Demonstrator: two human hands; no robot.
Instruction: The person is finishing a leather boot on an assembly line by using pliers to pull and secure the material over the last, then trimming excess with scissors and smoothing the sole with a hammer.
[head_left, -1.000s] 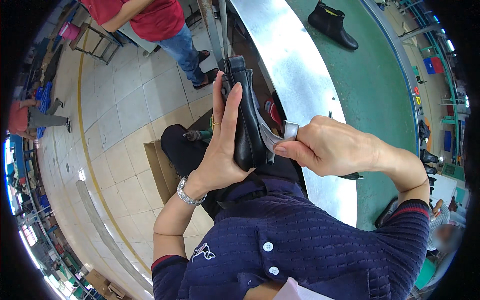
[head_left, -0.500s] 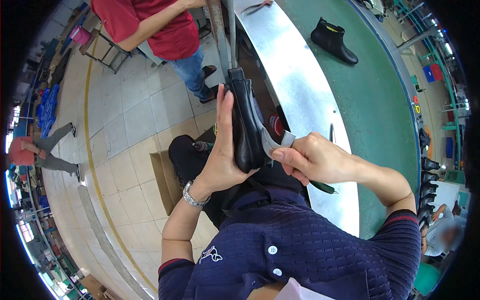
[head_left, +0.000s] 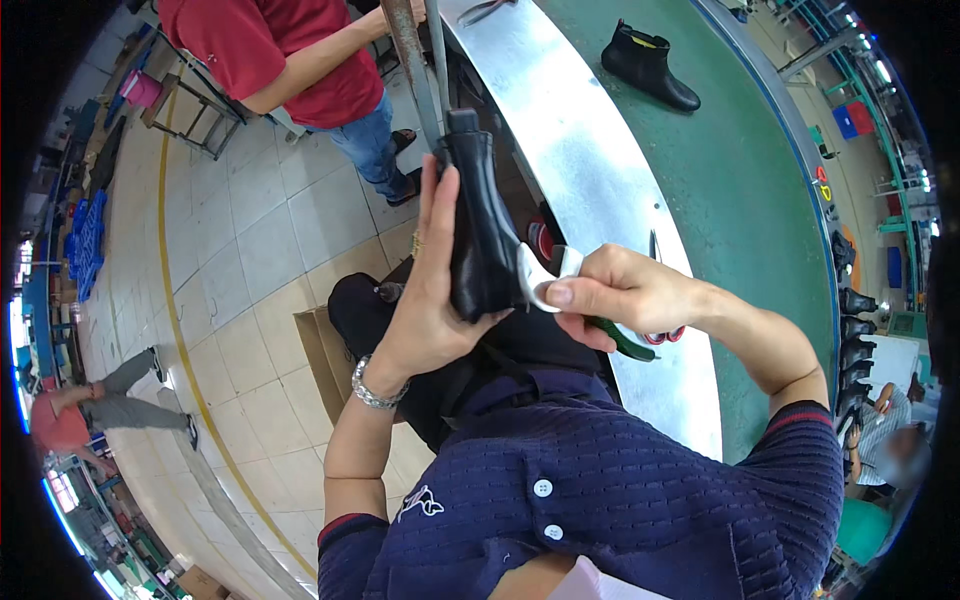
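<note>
A black leather ankle boot (head_left: 482, 210) is held in front of me, its narrow end pointing up and away. My left hand (head_left: 425, 280) cups it from the left, with the fingers stretched along its side and the heel of the hand beneath. My right hand (head_left: 630, 295) is closed around a curled, pale grey-white strip (head_left: 532, 275), which touches the boot's lower right edge. A dark green handle-like piece (head_left: 625, 342) shows just below my right fingers; I cannot tell whether it is gripped.
Red-handled scissors (head_left: 665, 336) lie on the metal bench top (head_left: 590, 130) beside my right hand. Another black boot (head_left: 650, 68) rests on the green surface (head_left: 720, 200). An upright metal post (head_left: 410, 60) stands ahead; a person in red (head_left: 290, 60) is behind it. An open carton (head_left: 325, 360) sits at left.
My hands and the boot sit slightly higher and further left in view, as does the bench. The pale strip has shifted in shape, and the scissors' red handles now show beneath my right hand.
</note>
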